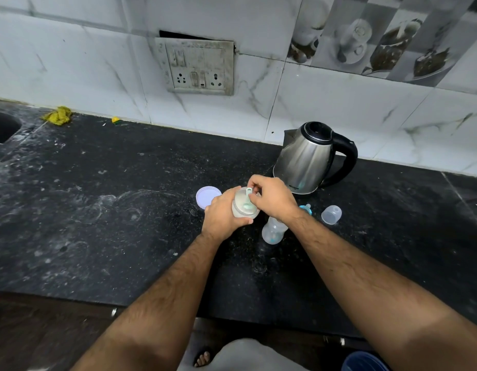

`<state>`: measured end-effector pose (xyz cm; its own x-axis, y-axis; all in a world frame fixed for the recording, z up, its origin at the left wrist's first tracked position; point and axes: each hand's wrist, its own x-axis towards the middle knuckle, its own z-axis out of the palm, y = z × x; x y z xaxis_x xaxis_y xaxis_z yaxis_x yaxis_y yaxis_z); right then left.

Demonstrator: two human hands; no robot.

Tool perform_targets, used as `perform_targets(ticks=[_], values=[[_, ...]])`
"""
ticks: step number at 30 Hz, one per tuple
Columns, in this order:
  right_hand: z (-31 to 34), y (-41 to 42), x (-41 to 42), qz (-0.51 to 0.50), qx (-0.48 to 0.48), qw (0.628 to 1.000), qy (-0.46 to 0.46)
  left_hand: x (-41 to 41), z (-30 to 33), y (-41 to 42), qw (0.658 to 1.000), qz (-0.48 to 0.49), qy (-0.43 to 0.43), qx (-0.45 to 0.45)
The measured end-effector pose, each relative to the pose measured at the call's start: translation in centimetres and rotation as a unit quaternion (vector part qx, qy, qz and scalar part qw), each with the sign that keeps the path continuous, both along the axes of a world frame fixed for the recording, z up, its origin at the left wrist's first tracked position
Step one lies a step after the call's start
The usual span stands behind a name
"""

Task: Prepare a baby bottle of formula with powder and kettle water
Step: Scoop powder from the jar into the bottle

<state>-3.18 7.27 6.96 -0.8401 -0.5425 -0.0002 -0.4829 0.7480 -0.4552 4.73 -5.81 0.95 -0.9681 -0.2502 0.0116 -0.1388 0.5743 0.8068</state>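
My left hand (pixel 223 213) grips a small clear jar of white formula powder (pixel 244 207), tilted toward me above the black counter (pixel 124 210). Pinched in my right hand (pixel 272 198) is a pale green scoop (pixel 248 200), whose bowl is down inside the jar. The open baby bottle (pixel 273 231) stands just right of the jar, partly hidden under my right wrist. Beside it lie the blue-ringed teat (pixel 305 208) and the clear bottle cap (pixel 331 214). The steel kettle (pixel 309 159) with a black handle stands behind them.
The jar's lilac lid (pixel 206 196) lies flat left of the jar. A sink (pixel 1 127) is at the far left, with a yellow cloth (pixel 57 115) near the wall. A socket panel (pixel 197 66) is on the tiled wall.
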Motion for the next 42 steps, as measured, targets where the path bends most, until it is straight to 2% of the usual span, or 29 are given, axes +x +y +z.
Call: perform_targets(ticks=[7, 14, 18, 24, 28, 32, 37, 42], values=[[1.3, 0.1, -0.9, 0.114, 0.183, 0.973, 0.085, -0.1, 0.0, 0.1, 1.0, -0.001, -0.011, -0.017], [0.5, -0.4, -0.8, 0.166, 0.267, 0.94, 0.13, -0.3, 0.1, 0.5, 0.999, -0.005, -0.015, -0.044], [0.3, -0.7, -0.7, 0.139, 0.29, 0.943, 0.082, -0.3, 0.2, 0.6, 0.998, -0.008, -0.018, -0.059], [0.7, -0.7, -0.3, 0.154, 0.309, 0.934, 0.085, -0.4, 0.3, 0.6, 0.997, -0.01, -0.03, -0.074], [0.5, -0.4, -0.6, 0.133, 0.267, 0.954, 0.031, -0.5, 0.4, 0.7, 0.997, -0.008, -0.032, -0.077], [1.1, 0.0, -0.7, 0.125, 0.228, 0.965, 0.03, -0.6, 0.3, 0.7, 0.997, -0.007, -0.04, -0.071], [0.8, 0.9, -1.7, -0.013, 0.045, 0.998, -0.036, -0.8, 0.3, 0.6, 0.997, 0.002, -0.045, -0.064], [0.0, 2.0, -2.1, -0.138, -0.105, 0.98, -0.101, -0.9, 0.5, 0.4, 0.998, 0.01, -0.043, -0.042]])
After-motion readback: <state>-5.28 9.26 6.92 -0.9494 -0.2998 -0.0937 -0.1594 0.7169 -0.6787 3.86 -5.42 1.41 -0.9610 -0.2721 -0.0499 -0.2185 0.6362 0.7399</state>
